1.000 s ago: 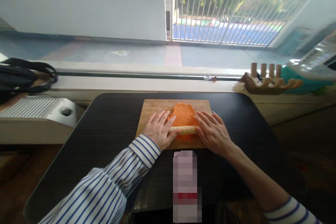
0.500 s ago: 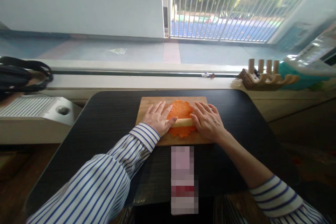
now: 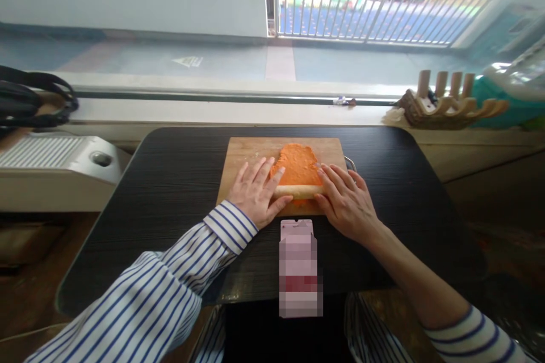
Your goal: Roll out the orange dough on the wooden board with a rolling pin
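A sheet of orange dough (image 3: 296, 164) with a ragged edge lies flat on a wooden board (image 3: 242, 150). Across its near part runs a pale rolling pin (image 3: 300, 191). My left hand (image 3: 258, 190) holds the pin's left end, fingers reaching forward over it and thumb along the near side. At the other end, my right hand (image 3: 347, 198) holds the pin in the same way, its fingertips touching the dough's right edge. Both pin ends are hidden beneath my hands. Only a thin strip of dough shows on the near side of the pin.
The board sits on a black table (image 3: 183, 164). A pink, partly pixelated phone-like object (image 3: 297, 229) lies nearer me. A metal loop (image 3: 349, 163) shows at the board's right side. A wooden rack (image 3: 447, 105) stands on the window sill (image 3: 213, 110); a white heater (image 3: 80, 176) is left.
Both hands have drawn the rolling pin towards me over the dough. More dough shows beyond the pin and less before it. The camera view has also shifted, placing the table higher.
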Demonstrator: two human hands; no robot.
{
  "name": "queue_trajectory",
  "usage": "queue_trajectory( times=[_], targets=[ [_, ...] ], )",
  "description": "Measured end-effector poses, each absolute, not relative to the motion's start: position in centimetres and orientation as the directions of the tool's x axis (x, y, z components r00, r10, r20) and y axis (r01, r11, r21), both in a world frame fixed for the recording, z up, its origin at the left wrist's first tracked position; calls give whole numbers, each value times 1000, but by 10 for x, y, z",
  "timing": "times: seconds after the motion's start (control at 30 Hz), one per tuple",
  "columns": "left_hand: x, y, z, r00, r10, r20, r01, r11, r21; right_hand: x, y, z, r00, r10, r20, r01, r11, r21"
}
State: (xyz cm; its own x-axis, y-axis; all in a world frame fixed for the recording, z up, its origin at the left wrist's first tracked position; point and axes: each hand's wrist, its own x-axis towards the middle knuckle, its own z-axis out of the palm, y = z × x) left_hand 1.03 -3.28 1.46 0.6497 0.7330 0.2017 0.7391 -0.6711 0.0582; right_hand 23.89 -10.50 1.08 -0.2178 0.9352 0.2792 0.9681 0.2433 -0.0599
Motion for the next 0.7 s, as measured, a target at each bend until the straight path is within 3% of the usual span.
queue_trajectory(
  times=[0.3, 0.7],
  targets=[
    [15, -19, 14, 628, 758, 176, 766, -642, 33, 241, -90, 17, -211, 940, 266, 972, 230, -40],
    [31, 16, 22, 525, 851, 7, 850, -524, 58, 242, -46, 20, -144, 956, 257, 986, 159, -38]
  ],
)
